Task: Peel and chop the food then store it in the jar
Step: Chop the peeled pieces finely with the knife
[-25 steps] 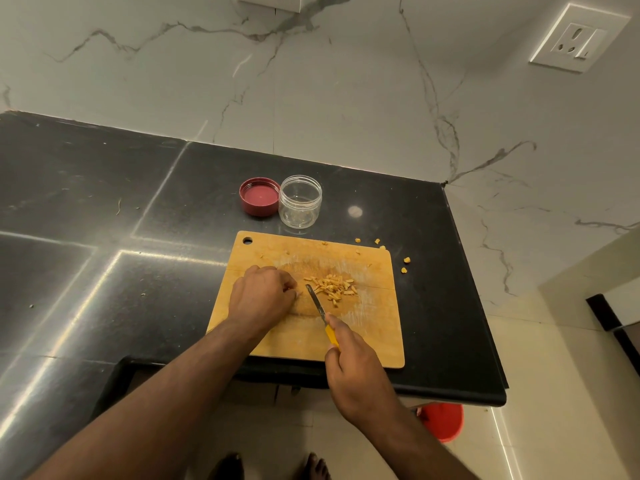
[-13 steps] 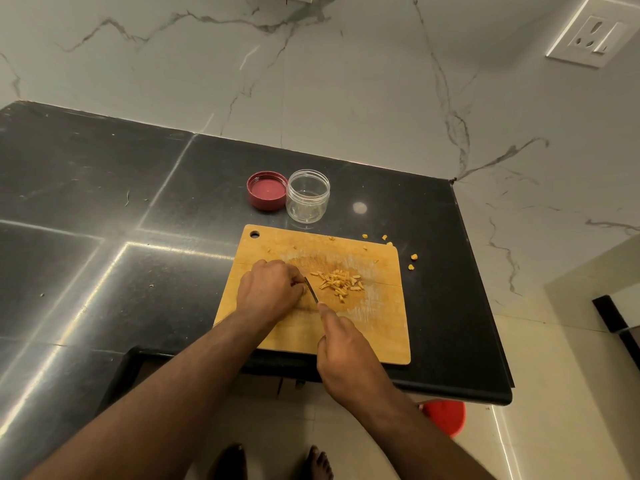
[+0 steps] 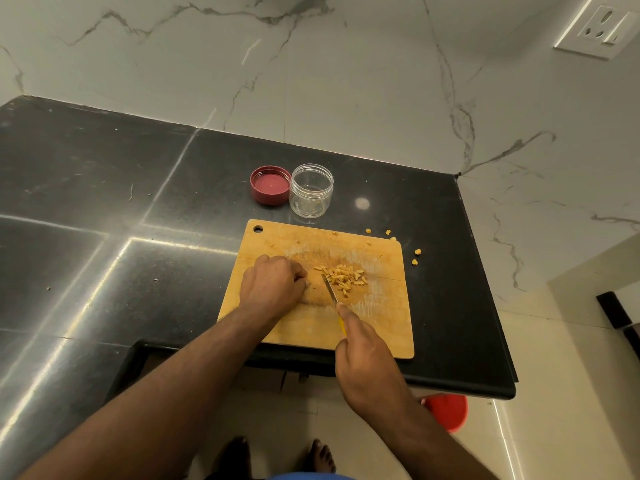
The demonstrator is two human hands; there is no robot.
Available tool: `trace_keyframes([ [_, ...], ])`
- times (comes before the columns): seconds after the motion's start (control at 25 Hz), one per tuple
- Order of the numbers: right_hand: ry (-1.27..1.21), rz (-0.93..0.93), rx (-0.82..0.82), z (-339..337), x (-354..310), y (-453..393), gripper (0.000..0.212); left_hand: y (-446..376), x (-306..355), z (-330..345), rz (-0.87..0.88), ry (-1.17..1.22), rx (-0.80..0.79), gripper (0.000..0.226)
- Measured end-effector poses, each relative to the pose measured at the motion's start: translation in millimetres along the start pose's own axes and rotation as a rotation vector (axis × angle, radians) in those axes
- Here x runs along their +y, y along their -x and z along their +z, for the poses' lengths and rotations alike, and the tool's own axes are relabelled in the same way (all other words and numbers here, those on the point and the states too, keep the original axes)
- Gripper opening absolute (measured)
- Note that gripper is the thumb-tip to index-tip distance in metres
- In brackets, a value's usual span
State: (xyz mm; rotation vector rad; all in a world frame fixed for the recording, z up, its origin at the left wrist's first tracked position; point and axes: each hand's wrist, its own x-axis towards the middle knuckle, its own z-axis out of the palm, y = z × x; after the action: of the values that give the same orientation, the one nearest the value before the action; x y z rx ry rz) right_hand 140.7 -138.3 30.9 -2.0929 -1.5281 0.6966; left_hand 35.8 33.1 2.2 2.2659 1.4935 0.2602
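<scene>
A wooden cutting board (image 3: 381, 327) lies on the black counter. A small pile of chopped yellow food pieces (image 3: 344, 278) sits at its middle. My right hand (image 3: 367, 362) grips a yellow-handled knife (image 3: 330, 292), its blade tip touching the pile's left edge. My left hand (image 3: 272, 287) rests curled on the board left of the blade, fingertips pinched together; whether they hold a piece is hidden. Behind the board stands an open clear jar (image 3: 311, 194) with its red lid (image 3: 270, 184) lying upside down to its left.
A few stray yellow bits (image 3: 417, 252) lie on the black counter (image 3: 104, 202) by the board's far right corner. The counter ends close on the right and near side. A red bucket (image 3: 446, 410) and my feet show on the floor below.
The knife swung left toward my left hand half a second ago, then came back to the right; its blade now lies against the pile's left edge. My left hand stayed put.
</scene>
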Motion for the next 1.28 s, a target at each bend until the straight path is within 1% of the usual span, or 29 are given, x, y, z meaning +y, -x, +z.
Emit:
trace_keyframes([
  [0.2,-0.022,-0.011,-0.048,5.0,-2.8,-11.1,0.053,0.4,-1.6,-0.3,-0.022,0.046,0.007,0.025],
  [0.4,0.029,-0.024,-0.058,9.1,-5.1,-23.0,0.052,-1.2,-0.8,1.4,-0.037,0.051,0.002,0.021],
  [0.64,0.066,-0.031,-0.081,10.4,-8.1,-30.1,0.053,-2.5,-1.0,1.5,-0.031,0.039,-0.004,0.021],
  [0.84,0.025,-0.004,-0.07,9.9,-4.3,-6.8,0.053,-2.3,-0.5,0.9,-0.038,0.039,0.002,0.02],
  [1.0,0.035,-0.021,0.016,5.2,-1.7,2.3,0.052,-2.4,-2.0,2.8,-0.026,0.031,-0.005,0.021],
  [1.12,-0.008,-0.013,-0.001,6.0,-3.4,-1.9,0.053,-1.6,-1.9,3.2,-0.016,0.015,-0.009,0.024],
  [1.28,0.0,-0.023,-0.029,11.8,-7.1,-14.6,0.053,0.2,-2.7,4.1,-0.027,0.022,0.007,0.023],
])
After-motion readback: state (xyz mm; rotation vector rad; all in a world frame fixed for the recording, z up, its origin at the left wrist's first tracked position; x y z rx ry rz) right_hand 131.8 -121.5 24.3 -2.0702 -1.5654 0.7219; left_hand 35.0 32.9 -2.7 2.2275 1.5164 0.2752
